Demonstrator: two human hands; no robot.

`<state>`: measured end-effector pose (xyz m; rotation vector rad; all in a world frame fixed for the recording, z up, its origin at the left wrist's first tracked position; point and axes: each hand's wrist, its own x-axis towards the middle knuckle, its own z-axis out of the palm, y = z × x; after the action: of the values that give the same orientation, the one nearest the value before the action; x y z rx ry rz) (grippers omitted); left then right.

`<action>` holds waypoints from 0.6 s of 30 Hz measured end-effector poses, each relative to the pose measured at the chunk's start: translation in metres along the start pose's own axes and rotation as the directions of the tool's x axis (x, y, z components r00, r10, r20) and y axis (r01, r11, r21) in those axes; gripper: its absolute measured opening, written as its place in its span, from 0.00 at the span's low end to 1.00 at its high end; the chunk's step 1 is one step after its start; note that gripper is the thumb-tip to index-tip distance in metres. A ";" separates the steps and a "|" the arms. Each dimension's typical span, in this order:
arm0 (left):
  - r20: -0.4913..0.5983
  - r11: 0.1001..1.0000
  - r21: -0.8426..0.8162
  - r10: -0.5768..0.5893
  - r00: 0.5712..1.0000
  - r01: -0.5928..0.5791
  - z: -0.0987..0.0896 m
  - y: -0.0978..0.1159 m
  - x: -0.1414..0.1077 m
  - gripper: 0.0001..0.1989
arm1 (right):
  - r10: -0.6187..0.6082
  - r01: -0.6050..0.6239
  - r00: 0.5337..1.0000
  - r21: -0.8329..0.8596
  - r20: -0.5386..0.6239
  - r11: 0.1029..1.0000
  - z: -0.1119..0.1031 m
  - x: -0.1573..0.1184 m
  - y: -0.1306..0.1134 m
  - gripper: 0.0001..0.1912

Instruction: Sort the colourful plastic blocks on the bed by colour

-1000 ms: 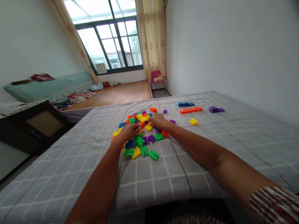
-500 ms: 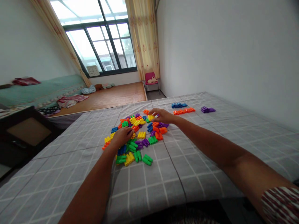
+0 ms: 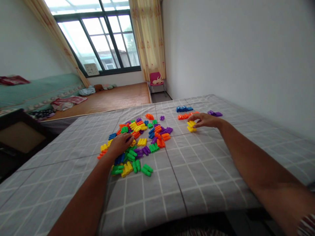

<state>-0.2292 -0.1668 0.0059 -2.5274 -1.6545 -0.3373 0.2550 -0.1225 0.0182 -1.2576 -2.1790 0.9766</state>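
Note:
A loose pile of bullet-shaped plastic toy blocks, yellow, green, orange, blue and purple, lies on the checked grey cloth. My left hand (image 3: 121,143) rests in this pile with its fingers curled together, close to a yellow block (image 3: 133,143); what they hold, if anything, is hidden. To the right of the pile, my right hand (image 3: 205,120) pinches yellow toy blocks (image 3: 191,127) between thumb and fingers, at or just above the cloth. Just beyond it is a row of orange blocks (image 3: 184,116), with a row of blue blocks (image 3: 184,108) behind.
Purple blocks (image 3: 215,113) lie to the right, beyond my right hand. The checked cloth (image 3: 197,170) covers the surface up to the white wall (image 3: 233,49). Farther off are a low bed (image 3: 123,96), a pink chair (image 3: 155,78) and a dark cabinet (image 3: 11,141) at left.
My right hand has moved right from the far side of the pile, carrying yellow blocks to near the orange row. My left hand stays in the pile. The view has shifted slightly.

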 end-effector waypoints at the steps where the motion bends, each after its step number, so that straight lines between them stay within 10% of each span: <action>1: 0.001 1.000 0.003 -0.004 1.000 0.004 0.000 0.000 0.000 0.20 | 0.005 -0.005 1.000 -0.018 0.013 1.000 0.000 0.001 0.002 0.30; 14: -0.002 0.998 -0.047 -0.033 0.999 0.033 0.001 0.000 -0.002 0.23 | 0.029 -0.028 1.000 -0.057 0.011 0.998 0.010 -0.003 0.009 0.30; 18: -0.094 0.981 -0.194 -0.009 0.996 -0.010 0.005 0.002 -0.001 0.19 | -0.016 0.006 0.987 -0.064 -0.161 0.998 0.015 0.000 0.004 0.26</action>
<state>-0.2274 -0.1669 0.0015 -2.6007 -1.6606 -0.6387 0.2471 -0.1261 0.0053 -1.3043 -2.1029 0.7780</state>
